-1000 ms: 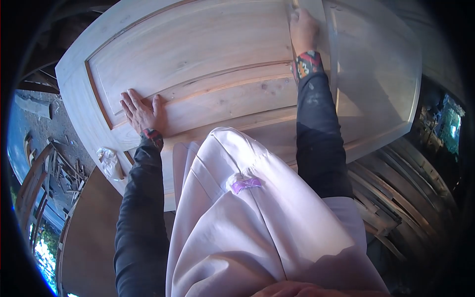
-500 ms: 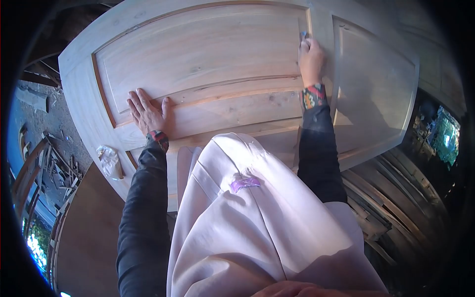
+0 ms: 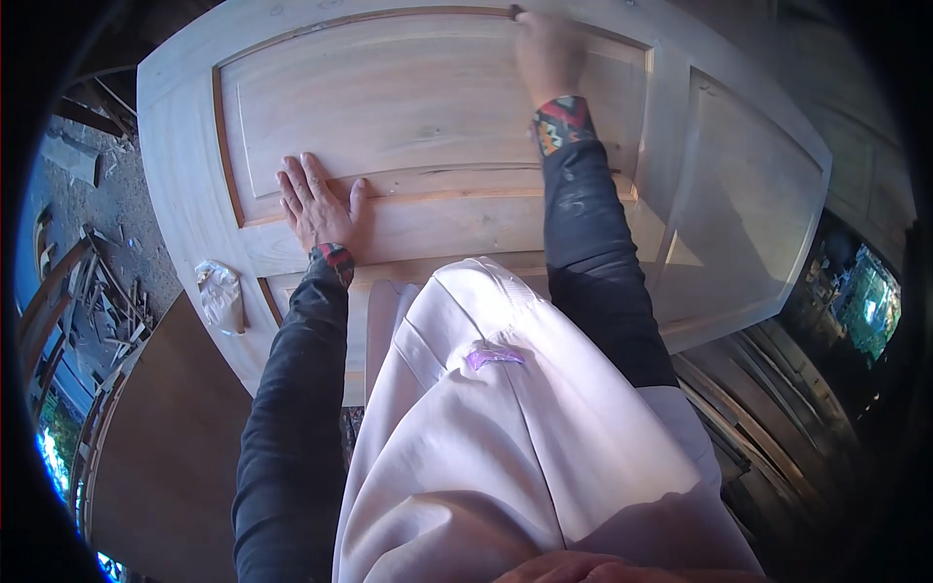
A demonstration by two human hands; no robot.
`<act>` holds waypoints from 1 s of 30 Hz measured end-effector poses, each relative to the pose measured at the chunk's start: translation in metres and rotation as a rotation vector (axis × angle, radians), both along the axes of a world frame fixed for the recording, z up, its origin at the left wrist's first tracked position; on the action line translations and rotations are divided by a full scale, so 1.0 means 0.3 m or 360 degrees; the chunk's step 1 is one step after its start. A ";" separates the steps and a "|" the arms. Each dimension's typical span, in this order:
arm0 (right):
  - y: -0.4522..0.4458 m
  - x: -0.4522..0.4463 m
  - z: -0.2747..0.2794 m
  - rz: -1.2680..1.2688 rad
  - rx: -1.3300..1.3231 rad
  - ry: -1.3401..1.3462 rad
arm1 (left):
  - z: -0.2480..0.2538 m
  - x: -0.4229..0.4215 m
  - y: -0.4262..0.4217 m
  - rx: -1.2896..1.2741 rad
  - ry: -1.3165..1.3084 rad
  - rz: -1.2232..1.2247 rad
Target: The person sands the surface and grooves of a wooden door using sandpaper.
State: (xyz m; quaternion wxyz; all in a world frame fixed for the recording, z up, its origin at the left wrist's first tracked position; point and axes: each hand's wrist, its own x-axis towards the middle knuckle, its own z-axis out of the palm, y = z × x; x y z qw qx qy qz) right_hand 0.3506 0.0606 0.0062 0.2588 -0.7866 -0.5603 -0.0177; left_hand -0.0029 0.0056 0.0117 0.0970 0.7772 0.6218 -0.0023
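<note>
A pale wooden door with recessed panels (image 3: 408,107) lies before me. My left hand (image 3: 321,204) rests flat on its lower rail, fingers spread, holding nothing. Near the far edge of the large panel is my right hand (image 3: 549,58), smeared by motion. Its fingers are closed around a small dark piece (image 3: 516,13) that sticks out at the tips; what kind of piece it is cannot be made out. A crumpled clear plastic bag (image 3: 222,296) with something pale inside lies on the door's left part.
Pale cloth (image 3: 457,457) covers my lap close to the door's near edge. Wood scraps (image 3: 107,301) litter the ground at left, beside a brown board (image 3: 165,437). Long planks (image 3: 777,398) are stacked at lower right.
My right hand has moved left and away from me, from the panel's right edge to its far edge. My view has shifted slightly; the left hand stays flat on the rail.
</note>
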 end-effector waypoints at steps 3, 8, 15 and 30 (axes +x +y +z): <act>0.035 -0.082 -0.013 0.0287 0.0159 0.0040 | 0.010 0.009 0.000 -0.0006 -0.0041 0.0016; -0.105 0.152 -0.025 -0.0005 0.0066 -0.0193 | 0.037 0.023 0.007 -0.0075 -0.0037 0.0067; 0.235 -0.547 -0.063 0.0297 0.0183 0.0034 | 0.046 0.022 -0.001 -0.0145 -0.0012 0.0086; 0.234 -0.565 0.003 0.0218 -0.0214 -0.0093 | 0.071 0.017 0.000 -0.0236 -0.0177 0.0150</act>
